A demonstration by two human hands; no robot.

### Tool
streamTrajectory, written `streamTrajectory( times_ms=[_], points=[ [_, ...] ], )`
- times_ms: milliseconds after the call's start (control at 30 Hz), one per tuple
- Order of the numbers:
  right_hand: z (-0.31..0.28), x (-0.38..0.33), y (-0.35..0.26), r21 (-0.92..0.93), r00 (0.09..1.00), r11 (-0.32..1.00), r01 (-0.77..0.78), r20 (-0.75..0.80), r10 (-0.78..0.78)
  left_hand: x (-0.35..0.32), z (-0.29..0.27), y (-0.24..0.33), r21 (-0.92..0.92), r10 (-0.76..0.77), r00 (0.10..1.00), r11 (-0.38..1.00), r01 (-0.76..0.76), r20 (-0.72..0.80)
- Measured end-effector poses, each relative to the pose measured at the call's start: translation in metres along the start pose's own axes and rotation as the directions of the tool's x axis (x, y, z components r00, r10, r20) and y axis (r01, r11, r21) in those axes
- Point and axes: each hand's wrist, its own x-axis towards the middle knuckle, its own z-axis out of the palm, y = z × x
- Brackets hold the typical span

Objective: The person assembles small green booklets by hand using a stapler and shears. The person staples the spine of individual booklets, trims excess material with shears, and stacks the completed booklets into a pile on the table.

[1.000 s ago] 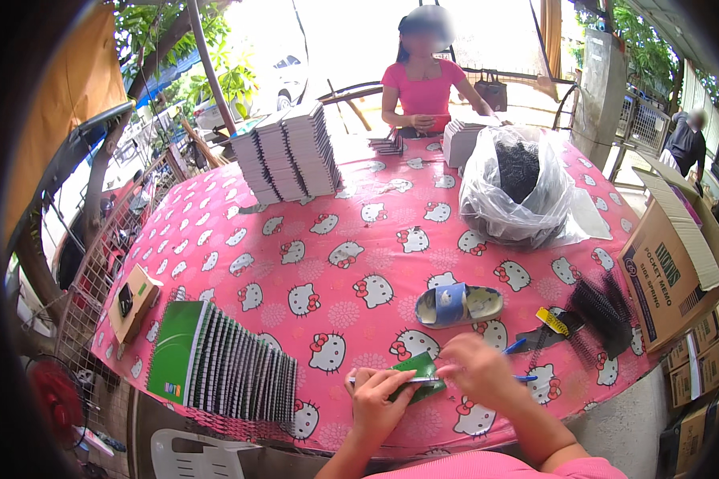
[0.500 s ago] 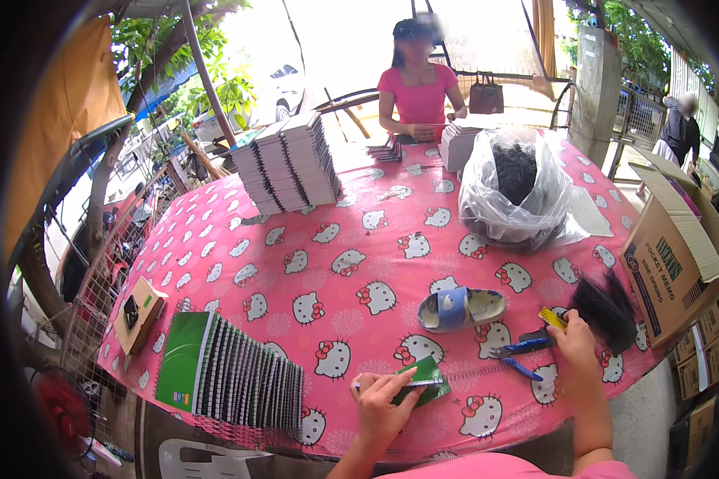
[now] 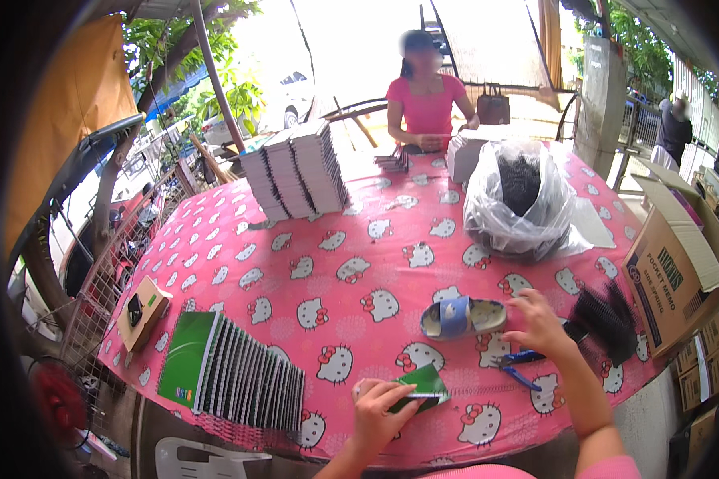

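My left hand (image 3: pixel 382 411) grips a small green notebook (image 3: pixel 420 386) near the table's front edge. A thin wire coil (image 3: pixel 479 392) runs out from the notebook's right side toward blue-handled pliers (image 3: pixel 524 373). My right hand (image 3: pixel 542 323) is raised over the table with its fingers apart, above the pliers and just right of a blue slide sandal (image 3: pixel 462 318). No object shows in its fingers. A heap of black spiral coils (image 3: pixel 607 323) lies to its right.
Green spiral notebooks (image 3: pixel 232 375) form a long stack at left, beside a small open carton (image 3: pixel 145 313). Farther back are tall notebook stacks (image 3: pixel 295 172) and a plastic bag (image 3: pixel 519 207) of black coils. A cardboard box (image 3: pixel 675 263) stands right; a person (image 3: pixel 430 108) sits opposite.
My right hand has moved left and up from beside the coils toward the sandal. The yellow item near its fingers no longer shows. My left hand stays on the notebook.
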Motion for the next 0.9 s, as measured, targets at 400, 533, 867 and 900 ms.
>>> streamTrajectory(
  times_ms=[400, 533, 867, 900],
  points=[
    [0.063, 0.037, 0.006, -0.266, 0.995, 0.961, 0.072, 0.085, -0.051, 0.012, 0.003, 0.007, 0.047, 0.013, 0.999, 0.999, -0.015, 0.041],
    [0.043, 0.033, -0.006, 0.821, 0.965, 0.515, -0.246, 0.256, 0.054, 0.005, 0.005, 0.003, 0.009, -0.065, 0.997, 0.998, 0.065, 0.052],
    [0.049, 0.017, -0.038, 0.738, 0.903, 0.662, -0.13, 0.364, -0.229, 0.025, 0.016, 0.013, -0.059, -0.093, 0.996, 0.994, 0.094, 0.013],
    [0.042, 0.024, -0.048, 0.535, 0.898, 0.841, -0.081, 0.406, -0.172, 0.03, 0.012, 0.016, -0.079, -0.117, 0.993, 0.99, 0.115, -0.011]
  ],
)
